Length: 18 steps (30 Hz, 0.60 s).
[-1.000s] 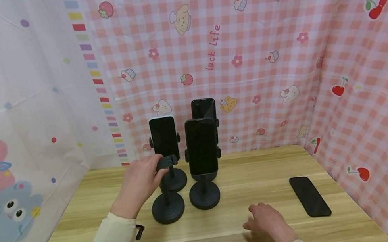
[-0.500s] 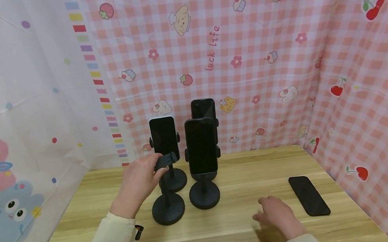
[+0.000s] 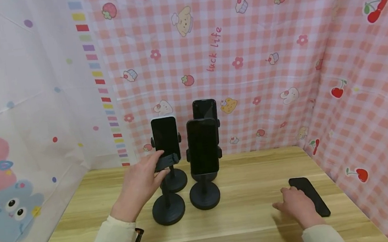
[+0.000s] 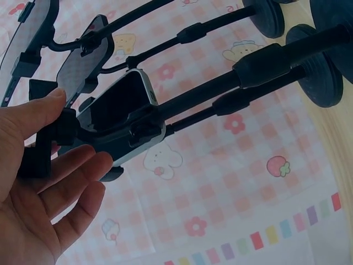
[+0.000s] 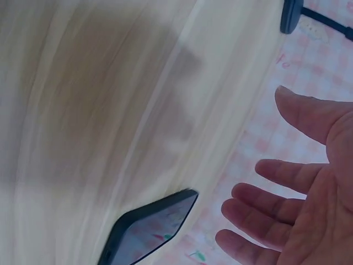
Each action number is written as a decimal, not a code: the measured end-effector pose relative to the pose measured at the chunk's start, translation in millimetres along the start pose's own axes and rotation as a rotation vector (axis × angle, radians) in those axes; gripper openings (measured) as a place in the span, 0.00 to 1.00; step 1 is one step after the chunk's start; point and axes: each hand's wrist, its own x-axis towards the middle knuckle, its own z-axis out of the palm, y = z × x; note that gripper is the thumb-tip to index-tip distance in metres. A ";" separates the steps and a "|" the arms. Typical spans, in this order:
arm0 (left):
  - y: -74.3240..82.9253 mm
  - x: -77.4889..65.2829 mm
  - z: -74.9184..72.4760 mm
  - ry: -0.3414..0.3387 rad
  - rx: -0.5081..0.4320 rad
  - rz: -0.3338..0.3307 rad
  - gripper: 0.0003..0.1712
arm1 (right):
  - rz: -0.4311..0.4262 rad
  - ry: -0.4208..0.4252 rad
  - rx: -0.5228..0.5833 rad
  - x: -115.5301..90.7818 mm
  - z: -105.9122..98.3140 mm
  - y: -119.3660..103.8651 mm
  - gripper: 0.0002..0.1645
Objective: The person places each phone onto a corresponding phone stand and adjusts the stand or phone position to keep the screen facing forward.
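My left hand [image 3: 139, 185] grips the black clamp head [image 3: 165, 162] of a phone stand whose round base [image 3: 168, 209] stands on the table. In the left wrist view the thumb and fingers hold this clamp [image 4: 62, 128] from both sides, and no phone sits in it. My right hand [image 3: 298, 205] hovers over the table with fingers spread, overlapping the edge of a black phone [image 3: 312, 195] that lies flat. In the right wrist view the fingers [image 5: 265, 207] hold nothing, apart from the phone [image 5: 154, 229].
Three more stands carry upright phones: a white-edged phone [image 3: 165, 138] behind the left hand, a front phone [image 3: 203, 146], and a rear phone [image 3: 204, 109] partly hidden by it. The wooden table [image 3: 244, 183] is bordered by a pink checked cloth [image 3: 258, 121] behind and at right.
My right hand has moved rightward across the table, up to the flat phone. The left hand keeps its grip on the clamp, almost still.
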 end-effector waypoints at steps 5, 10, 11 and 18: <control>-0.5 -3.4 -1.4 0.018 0.002 0.002 0.32 | 0.038 -0.011 0.009 2.7 -2.0 18.3 0.42; -2.5 -8.3 -4.1 0.037 -0.005 -0.002 0.33 | 0.053 -0.010 0.017 4.6 -2.7 34.8 0.43; -3.0 -9.4 -4.6 0.040 -0.005 -0.007 0.33 | 0.058 -0.005 0.019 4.8 -2.4 37.7 0.44; -9.1 -17.0 -5.9 0.053 -0.003 -0.017 0.32 | 0.111 0.044 0.044 4.8 1.0 56.4 0.43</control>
